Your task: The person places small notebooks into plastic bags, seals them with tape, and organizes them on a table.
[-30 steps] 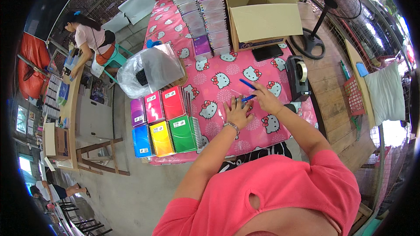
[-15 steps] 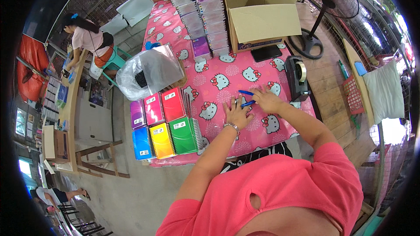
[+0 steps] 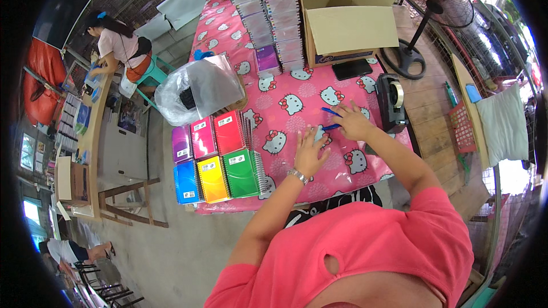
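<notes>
My left hand (image 3: 309, 157) lies on the pink patterned tablecloth, fingers stretched out. A small pale piece (image 3: 319, 132) shows by its fingertips; its kind is unclear. To the right, my right hand (image 3: 353, 122) rests with fingers spread over two slim blue pieces (image 3: 329, 112), whose right ends are hidden beneath it. I cannot tell whether these are pens or parts of one tool. Left of my hands, spiral notebooks lie in two rows: purple (image 3: 181, 144), pink (image 3: 204, 138), red (image 3: 229, 132), blue (image 3: 188, 182), yellow (image 3: 212, 179) and green (image 3: 241, 174).
Clear plastic packaging (image 3: 197, 88) lies behind the notebooks. Stacks of wrapped notebooks (image 3: 283, 20) and an open cardboard box (image 3: 351, 25) stand at the back. A black phone (image 3: 351, 69) and a tape dispenser (image 3: 391, 105) sit at right, a fan (image 3: 405, 57) beyond. Another person (image 3: 120, 48) works far left.
My left hand has shifted slightly right, and the pale piece now shows by its fingertips. My right hand and the blue pieces are slightly farther right. The view has tilted a little.
</notes>
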A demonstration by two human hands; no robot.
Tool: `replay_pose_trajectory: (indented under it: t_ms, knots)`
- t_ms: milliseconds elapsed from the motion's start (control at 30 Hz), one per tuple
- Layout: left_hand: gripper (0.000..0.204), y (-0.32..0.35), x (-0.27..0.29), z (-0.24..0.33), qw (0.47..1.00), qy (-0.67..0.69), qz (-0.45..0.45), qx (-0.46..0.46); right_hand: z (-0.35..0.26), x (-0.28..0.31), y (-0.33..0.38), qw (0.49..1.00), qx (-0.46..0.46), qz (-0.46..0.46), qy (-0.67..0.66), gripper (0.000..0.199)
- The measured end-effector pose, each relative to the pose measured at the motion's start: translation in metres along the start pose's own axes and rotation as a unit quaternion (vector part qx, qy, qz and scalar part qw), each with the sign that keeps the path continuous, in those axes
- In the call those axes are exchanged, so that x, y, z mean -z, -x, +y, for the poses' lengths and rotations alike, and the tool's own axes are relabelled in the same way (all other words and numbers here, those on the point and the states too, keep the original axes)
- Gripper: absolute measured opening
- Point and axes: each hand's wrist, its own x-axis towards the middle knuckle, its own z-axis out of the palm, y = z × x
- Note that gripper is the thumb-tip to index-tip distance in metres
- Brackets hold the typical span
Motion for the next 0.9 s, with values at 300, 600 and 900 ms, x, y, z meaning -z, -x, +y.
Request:
replay_pose_trajectory:
  t_ms: [300, 600, 900]
  knots:
    - [0.018, 0.047, 0.164, 0.005, 0.970, 0.034, 0.240, 0.023, -0.038, 0.018, -0.047, 0.975, 0.044, 0.176, -0.127, 0.028]
    - [0.031, 0.095, 0.292, -0.221, 0.826, -0.171, 0.317, 0.433, -0.228, 0.070, -0.219, 0.924, 0.142, 0.194, -0.297, 0.028]
    - [0.056, 0.097, 0.265, -0.237, 0.847, -0.182, 0.183, 0.466, -0.280, 0.074, -0.268, 0.974, -0.138, 0.081, -0.160, 0.061]
